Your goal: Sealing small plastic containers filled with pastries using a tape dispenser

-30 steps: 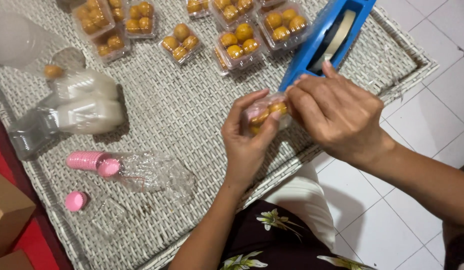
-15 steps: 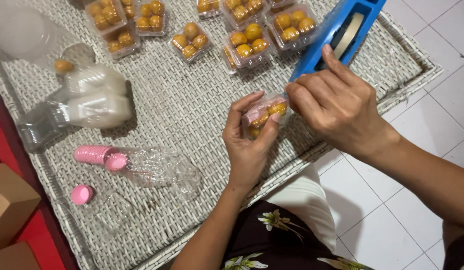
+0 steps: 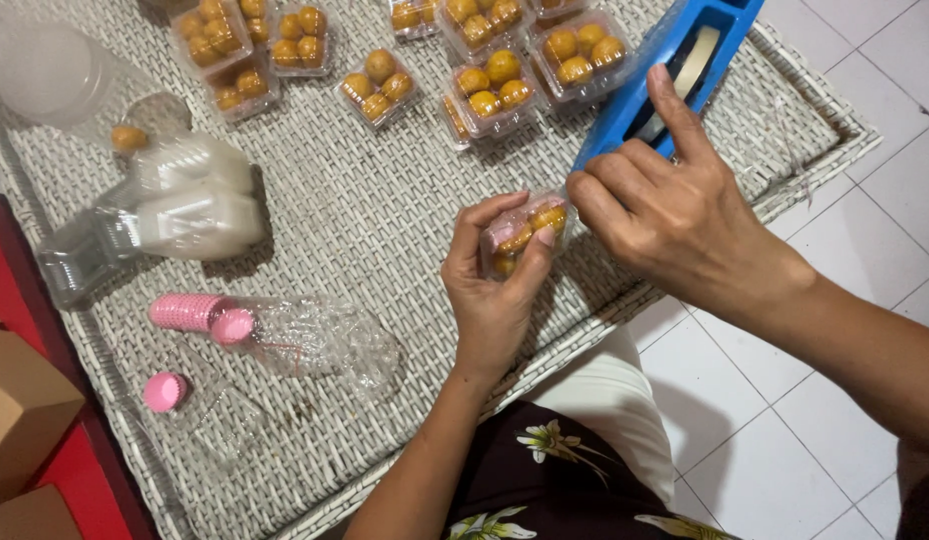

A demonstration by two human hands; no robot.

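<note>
Your left hand: grip closed on clear pastry box | your right hand: fingers pinching box's 3 o'clock edge, blue tape dispenser at 12 o'clock.

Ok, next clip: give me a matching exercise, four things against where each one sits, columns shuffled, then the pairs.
Things:
1. small clear box of yellow balls
2. blue tape dispenser
3. stack of pink paper cups
4. cardboard box

Places:
A. lower left corner, off the woven tray
B. held in the left hand
C. inside a clear bag on the tray's left part
D. top right of the tray, under the right hand, its thumb on it

Pairs: 1-B, 2-D, 3-C, 4-A
</note>
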